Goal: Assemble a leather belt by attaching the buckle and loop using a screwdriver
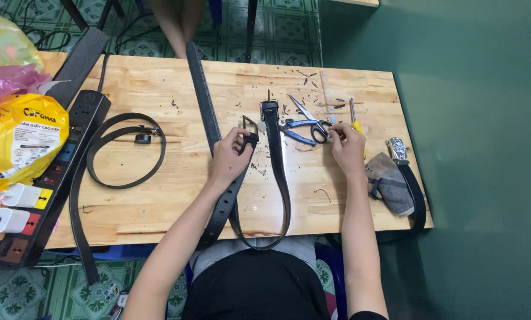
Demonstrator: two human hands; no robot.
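Overhead view of a pale pine-board worktop [159,207] strewn with dark leather shavings, standing on a green patterned tile floor [277,26] beside a plain dark green wall [472,148]. The left hand [230,157] has its fingers clenched around the metal-buckle end of a long black leather belt [280,172], which loops off the near edge of the worktop and back up to the centre. The right hand [348,145] pinches something too small to make out, just beside the blue-handled scissors [307,121] and a yellow-handled screwdriver [354,115]. A second black belt, coiled [126,151], lies well to the left; a straight black leather strap [201,98] runs toward the far edge. A black power strip with white plugs [46,178] and a yellow plastic bag [16,142] occupy the left margin. At the right edge rest a grey cloth [390,184] and a black belt with a silver ornate buckle [410,184].
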